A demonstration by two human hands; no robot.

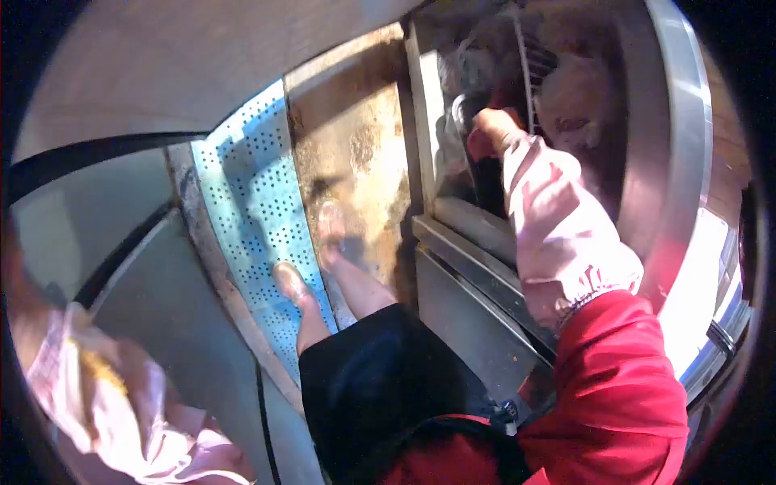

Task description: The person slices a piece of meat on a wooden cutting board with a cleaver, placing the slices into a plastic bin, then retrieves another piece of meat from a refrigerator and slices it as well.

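My right hand (496,129) reaches down into an open steel-sided compartment, its sleeve covered by a pale pink oversleeve (558,218). The fingers are bent around something small and dark or red that I cannot make out. Beside them is a curved grey edge (458,109), perhaps a rim or handle. Clear plastic bags (469,69) lie past the fingertips. To the right of a white wire rack (527,65) sits a pale bagged bundle (570,93). At the far left edge, my left hand (26,323) is blurred and cut off, so its fingers are hidden.
A broad steel rim (687,105) borders the compartment on the right. Below it are steel cabinet fronts (473,315). A blue perforated mat (250,194) and a stained board (347,113) cover the floor by my feet. Greenish-grey cabinet panels (178,299) stand at left.
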